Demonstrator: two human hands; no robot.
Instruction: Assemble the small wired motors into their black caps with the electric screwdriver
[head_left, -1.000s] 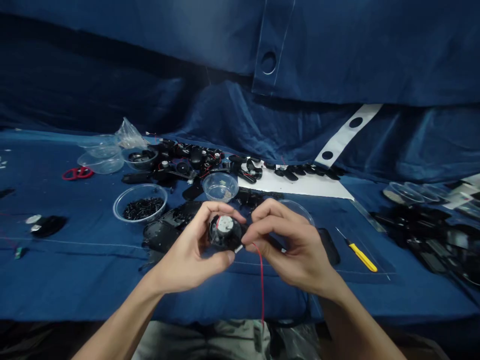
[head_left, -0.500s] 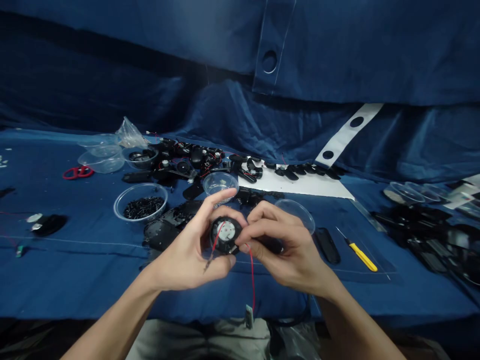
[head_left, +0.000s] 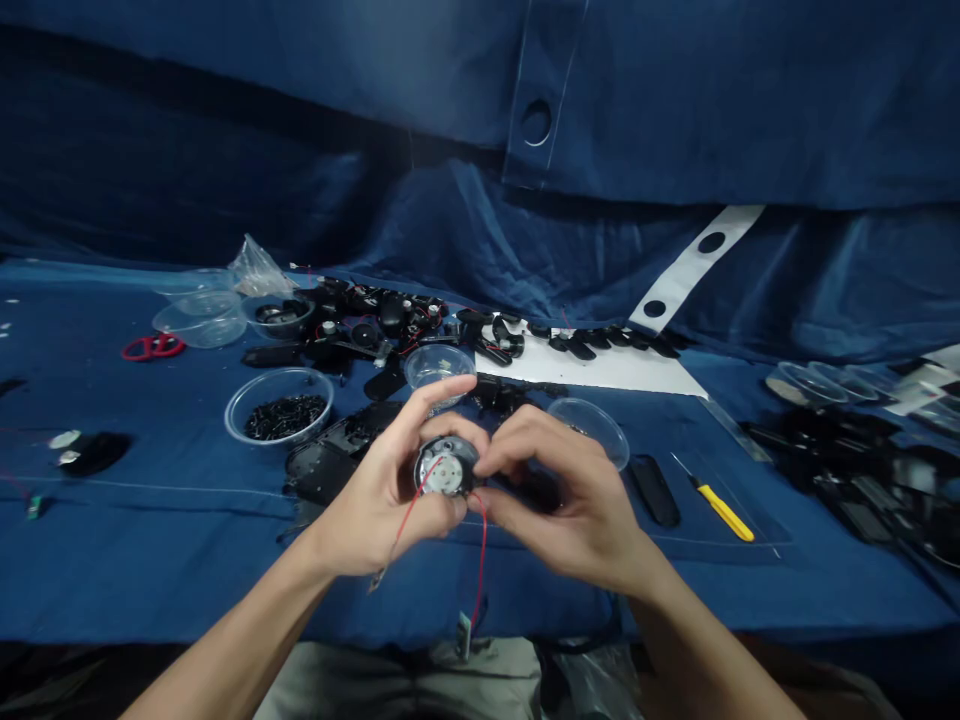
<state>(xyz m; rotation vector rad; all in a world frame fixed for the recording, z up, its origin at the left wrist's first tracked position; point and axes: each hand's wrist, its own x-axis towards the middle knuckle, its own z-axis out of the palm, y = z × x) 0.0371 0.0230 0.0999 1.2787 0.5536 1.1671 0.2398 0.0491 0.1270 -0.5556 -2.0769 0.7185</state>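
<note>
Above the counter [head_left: 180, 570], the left hand [head_left: 379, 510] curls its fingers round a round black case [head_left: 451, 464]; the right hand [head_left: 574, 495] touches its edge, pinch unclear. Probably light, stiff; best rim-held, sparing red wires [head_left: 484, 550].

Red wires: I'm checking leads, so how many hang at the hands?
2: one red wire crosses in front of the left hand; the second red wire hangs beside the right hand. More may be hidden.

text: none legible | labels: none legible | brands: none legible | numbers, signs: none legible
</note>
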